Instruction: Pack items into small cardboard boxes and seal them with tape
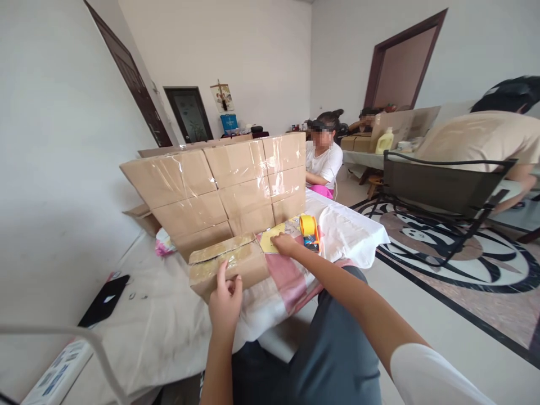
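Observation:
A long cardboard box [240, 270] lies on the cloth-covered table, clear tape along its top seam. My left hand [225, 298] holds its near side, the index finger up at the top edge and the thumb against the side. Just past the box's right end is my right hand [284, 244], fingers bent together over a yellow patch [268, 241] on the table. Whatever is between those fingers is hidden. To the right of that hand stands a tape dispenser [311, 242] with a yellow roll [307, 225].
Behind the box rises a wall of taped cardboard boxes [240, 185]. A black flat item [105, 301] lies at left on the pale cloth [169, 320]. One person [327, 157] sits beyond the boxes; another [476, 140] sits at right on a folding chair [442, 191].

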`<control>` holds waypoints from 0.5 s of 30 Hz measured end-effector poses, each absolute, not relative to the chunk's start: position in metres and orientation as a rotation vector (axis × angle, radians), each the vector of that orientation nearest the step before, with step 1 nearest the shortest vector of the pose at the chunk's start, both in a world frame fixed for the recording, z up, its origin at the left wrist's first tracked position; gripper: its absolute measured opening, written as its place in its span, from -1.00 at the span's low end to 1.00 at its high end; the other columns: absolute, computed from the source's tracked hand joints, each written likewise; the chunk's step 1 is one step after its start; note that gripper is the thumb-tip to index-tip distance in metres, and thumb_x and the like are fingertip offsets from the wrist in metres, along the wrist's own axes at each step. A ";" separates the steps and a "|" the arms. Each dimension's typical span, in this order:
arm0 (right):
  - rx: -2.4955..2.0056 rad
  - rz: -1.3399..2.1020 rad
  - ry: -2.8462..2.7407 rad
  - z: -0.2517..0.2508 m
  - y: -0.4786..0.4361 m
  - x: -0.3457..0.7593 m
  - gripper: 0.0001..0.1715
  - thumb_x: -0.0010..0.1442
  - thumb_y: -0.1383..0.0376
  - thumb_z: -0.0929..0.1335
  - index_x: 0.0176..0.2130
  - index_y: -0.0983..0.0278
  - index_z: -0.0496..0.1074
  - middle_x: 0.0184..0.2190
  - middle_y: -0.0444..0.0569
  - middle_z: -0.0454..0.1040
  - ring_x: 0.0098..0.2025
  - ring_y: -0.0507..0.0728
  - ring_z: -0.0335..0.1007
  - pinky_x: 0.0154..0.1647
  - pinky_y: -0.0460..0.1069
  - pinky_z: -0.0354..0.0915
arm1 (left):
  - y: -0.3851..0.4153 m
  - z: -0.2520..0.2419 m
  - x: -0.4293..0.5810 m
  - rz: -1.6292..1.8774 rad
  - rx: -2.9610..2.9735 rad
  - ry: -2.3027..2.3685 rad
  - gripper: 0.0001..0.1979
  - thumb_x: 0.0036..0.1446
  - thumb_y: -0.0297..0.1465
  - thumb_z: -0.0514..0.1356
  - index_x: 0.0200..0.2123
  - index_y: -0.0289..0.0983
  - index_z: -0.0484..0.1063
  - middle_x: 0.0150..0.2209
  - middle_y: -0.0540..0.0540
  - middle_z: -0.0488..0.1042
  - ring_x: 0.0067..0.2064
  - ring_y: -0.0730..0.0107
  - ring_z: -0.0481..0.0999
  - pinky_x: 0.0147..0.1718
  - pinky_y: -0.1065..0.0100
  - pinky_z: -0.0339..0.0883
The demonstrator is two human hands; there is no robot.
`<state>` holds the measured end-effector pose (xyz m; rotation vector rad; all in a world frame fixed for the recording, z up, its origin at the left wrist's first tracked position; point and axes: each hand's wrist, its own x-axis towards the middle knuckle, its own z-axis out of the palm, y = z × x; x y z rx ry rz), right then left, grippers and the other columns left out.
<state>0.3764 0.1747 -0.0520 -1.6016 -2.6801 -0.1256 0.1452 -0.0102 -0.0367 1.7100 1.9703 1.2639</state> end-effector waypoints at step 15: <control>-1.600 0.106 -2.219 -0.085 0.173 0.392 -0.61 0.42 0.38 0.22 -0.05 0.34 0.61 0.00 0.25 0.54 0.21 0.25 0.30 0.12 0.04 0.22 | -0.006 -0.042 0.147 1.299 1.637 2.009 -0.39 0.27 -0.26 0.17 0.37 -0.07 0.17 -0.45 0.06 0.57 -0.36 0.28 0.58 -0.26 0.33 0.33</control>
